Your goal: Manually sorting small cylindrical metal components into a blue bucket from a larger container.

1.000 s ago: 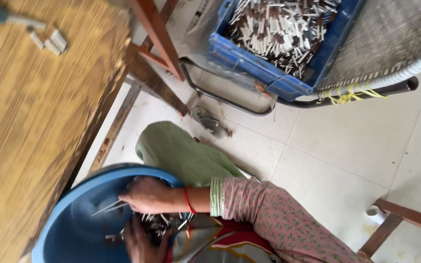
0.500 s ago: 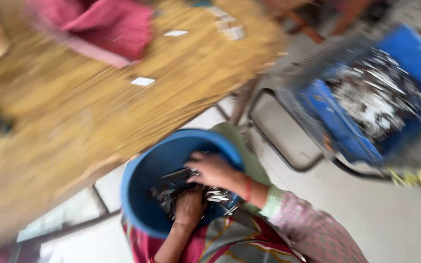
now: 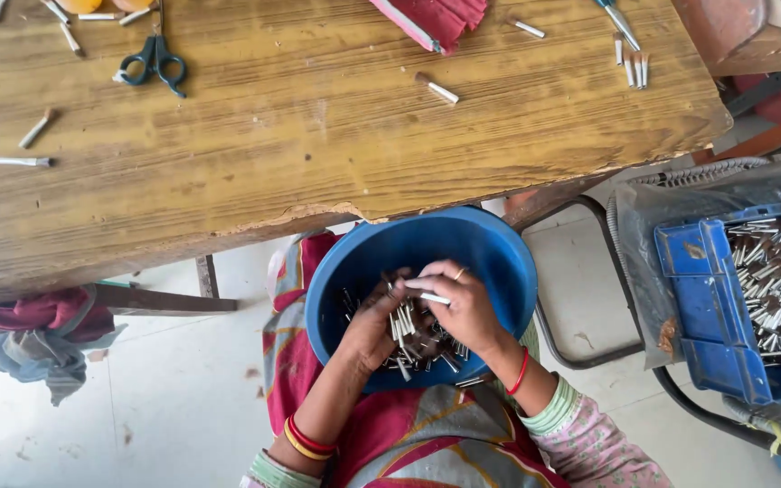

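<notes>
A round blue tub [image 3: 499, 262] rests on my lap, partly under the edge of a wooden table [image 3: 318, 136]. It holds several small silvery metal pins [image 3: 413, 348]. My left hand [image 3: 374, 327] reaches into the tub and cups a bunch of these pins. My right hand [image 3: 463, 303] lies over the pile and pinches one pin between thumb and fingers. Bangles ring both wrists.
Teal scissors [image 3: 155, 61], loose pins [image 3: 437, 89] and a red cloth [image 3: 431, 18] lie on the table. A blue crate [image 3: 707, 316] full of similar pins sits on a chair at the right. A bundle of cloth [image 3: 33, 330] hangs under the table at the left.
The view has swung and steadied, so the tabletop now fills the top and the crate sits at the right. Both hands remain in the blue tub, gathering pins.
</notes>
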